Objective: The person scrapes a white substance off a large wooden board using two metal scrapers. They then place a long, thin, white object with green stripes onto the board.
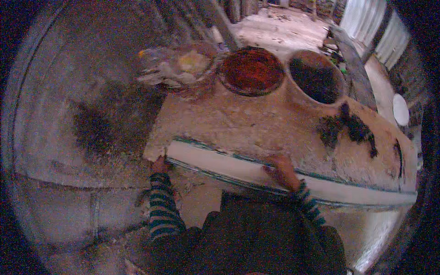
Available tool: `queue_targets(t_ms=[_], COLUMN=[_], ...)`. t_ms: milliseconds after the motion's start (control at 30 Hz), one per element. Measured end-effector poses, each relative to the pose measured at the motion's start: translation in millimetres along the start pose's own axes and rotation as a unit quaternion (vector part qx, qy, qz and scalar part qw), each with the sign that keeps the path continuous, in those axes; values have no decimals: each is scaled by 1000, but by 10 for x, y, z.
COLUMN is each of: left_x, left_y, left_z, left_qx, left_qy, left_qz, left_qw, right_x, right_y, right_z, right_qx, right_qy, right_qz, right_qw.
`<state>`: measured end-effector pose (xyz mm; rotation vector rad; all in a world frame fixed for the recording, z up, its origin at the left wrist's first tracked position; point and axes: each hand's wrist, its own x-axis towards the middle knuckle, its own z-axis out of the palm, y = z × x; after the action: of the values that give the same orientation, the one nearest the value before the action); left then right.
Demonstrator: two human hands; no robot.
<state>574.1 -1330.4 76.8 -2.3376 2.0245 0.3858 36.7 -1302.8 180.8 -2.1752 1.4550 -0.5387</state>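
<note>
A long white strip [220, 161] with dark green edges lies slantwise across the near part of the worktable, its right end reaching the table's right side. My left hand [159, 166] is closed at the strip's left end, gripping it; its fingertips are mostly hidden. Over the middle of the strip, my right hand [283, 172] is closed, its fingers curled downward. Whether something small sits under those fingers cannot be seen. Both forearms wear striped sleeves.
Along the table's [229, 119] far side stand a round container of reddish-brown material [252, 71] and a tub with dark contents [316, 77]. Crumpled clear plastic [172, 68] lies left of them. Dark clumps [353, 126] rest at right. A white round object [400, 110] is beyond.
</note>
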Motion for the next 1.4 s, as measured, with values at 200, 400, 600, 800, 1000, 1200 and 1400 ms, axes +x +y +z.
queue_targets(t_ms=[200,400,600,800,1000,1200,1400], left_x=[190,334,174,-12,-18,104,2], left_y=[85,-148,259,99,107,7,25], left_z=[26,743,25,494,7,230,-316], left_qx=[-57,-94,-156,-101,-209,7,-41], left_qy=[-34,32,-107,65,-17,-82,-124], left_qz=[79,167,115,233,209,168,144], left_qw=[995,981,975,965,955,982,981], right_x=[1402,1755,1726,1578,1664,1671,1573], right_y=[-1562,-2000,-1961,-1926,-2162,-2010,-2179], right_z=[1098,1631,1506,1595,1346,1735,1609], right_qx=[-39,-197,-201,-252,-181,-256,-172], right_qy=[-109,-127,-114,-117,-134,15,-108], right_qz=[-180,-144,-137,-160,-143,-181,-136], right_qw=[977,961,963,947,964,950,970])
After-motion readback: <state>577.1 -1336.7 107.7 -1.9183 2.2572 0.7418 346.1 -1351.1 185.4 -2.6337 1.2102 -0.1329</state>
